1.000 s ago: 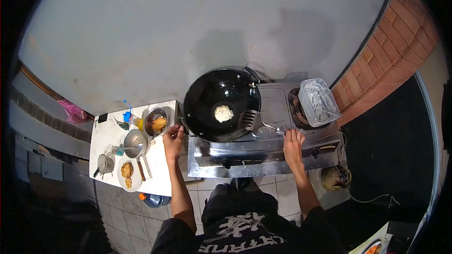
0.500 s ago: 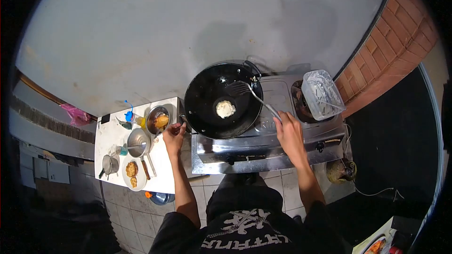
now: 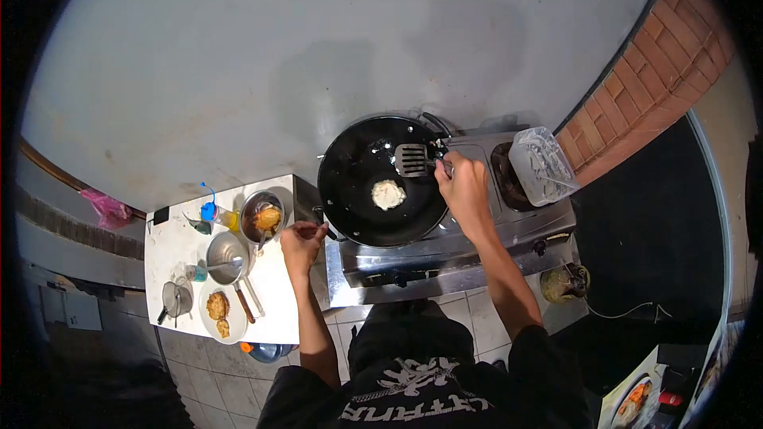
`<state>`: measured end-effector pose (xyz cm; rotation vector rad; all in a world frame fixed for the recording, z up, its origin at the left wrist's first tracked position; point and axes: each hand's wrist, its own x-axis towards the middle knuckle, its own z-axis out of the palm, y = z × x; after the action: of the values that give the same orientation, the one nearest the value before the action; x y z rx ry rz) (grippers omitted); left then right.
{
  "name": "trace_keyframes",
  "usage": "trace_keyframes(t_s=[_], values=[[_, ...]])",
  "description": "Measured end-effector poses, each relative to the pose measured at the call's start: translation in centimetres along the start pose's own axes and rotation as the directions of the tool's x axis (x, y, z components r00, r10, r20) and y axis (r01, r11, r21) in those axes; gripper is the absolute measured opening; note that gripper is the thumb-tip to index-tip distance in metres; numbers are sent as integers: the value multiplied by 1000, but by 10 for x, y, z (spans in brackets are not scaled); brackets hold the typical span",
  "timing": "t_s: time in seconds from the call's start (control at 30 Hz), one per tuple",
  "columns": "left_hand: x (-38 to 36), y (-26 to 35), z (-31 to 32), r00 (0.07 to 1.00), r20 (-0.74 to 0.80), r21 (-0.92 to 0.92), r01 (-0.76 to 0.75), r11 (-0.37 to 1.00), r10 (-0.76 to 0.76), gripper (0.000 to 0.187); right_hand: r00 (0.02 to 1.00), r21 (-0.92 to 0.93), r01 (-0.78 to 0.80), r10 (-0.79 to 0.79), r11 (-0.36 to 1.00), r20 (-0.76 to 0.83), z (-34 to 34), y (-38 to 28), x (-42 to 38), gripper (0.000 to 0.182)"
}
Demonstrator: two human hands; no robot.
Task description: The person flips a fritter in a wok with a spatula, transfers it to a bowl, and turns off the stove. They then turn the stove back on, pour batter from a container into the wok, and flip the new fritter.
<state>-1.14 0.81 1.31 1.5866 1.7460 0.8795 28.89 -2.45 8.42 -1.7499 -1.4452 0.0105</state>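
Observation:
A black wok (image 3: pixel 358 218) sits on the left side of the metal stove (image 3: pixel 469 250). One pale, round piece of food (image 3: pixel 388 195) lies in it. My right hand (image 3: pixel 465 187) is closed on the handle of a slotted spatula (image 3: pixel 412 160), whose flat head hangs over the wok, above and right of the food. My left hand (image 3: pixel 303 245) is by the wok's left handle (image 3: pixel 324 221), its fingers drawn together; whether they grip the handle is hard to tell.
A white table (image 3: pixel 274 310) at left bears a metal bowl (image 3: pixel 265 214) with food, a saucepan (image 3: pixel 226 258), a plate (image 3: pixel 230 335) of fried food, a strainer (image 3: pixel 176 299) and an oil bottle (image 3: pixel 228 218). A plastic tub (image 3: pixel 543 165) stands at the stove's right.
My right hand has moved up and left, and the spatula's head has turned flatter to view. The whole view has shifted slightly. The food remains in the wok.

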Motion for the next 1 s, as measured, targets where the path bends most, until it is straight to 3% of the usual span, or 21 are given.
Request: trace_keyframes(t_s=[0.13, 0.27, 0.37, 0.57, 0.73, 1.0], values=[[3, -3, -2, 998, 55, 1, 9, 1000, -9, 26, 994, 36, -67, 70, 997, -82, 13, -5, 8, 19], [5, -10, 0, 998, 63, 17, -30, 999, 29, 30, 999, -73, -45, 44, 996, -24, 16, -11, 10, 17], [4, -9, 0, 997, 61, 44, -42, 998, 39, 30, 997, -138, 57, -65, 989, -52, 19, -16, 9, 17], [4, -4, -1, 998, 58, 49, -22, 999, 19, 26, 995, -272, 84, -64, 959, 82, 41, -19, 22, 17], [2, -7, 1, 999, 53, 29, -1, 1000, -1, 26, 992, -259, 97, -73, 961, 103, 49, -13, 31, 18], [4, 1, -4, 997, 74, 52, 5, 999, -9, 26, 998, -207, -21, 34, 978, 61, 33, -5, 24, 20]])
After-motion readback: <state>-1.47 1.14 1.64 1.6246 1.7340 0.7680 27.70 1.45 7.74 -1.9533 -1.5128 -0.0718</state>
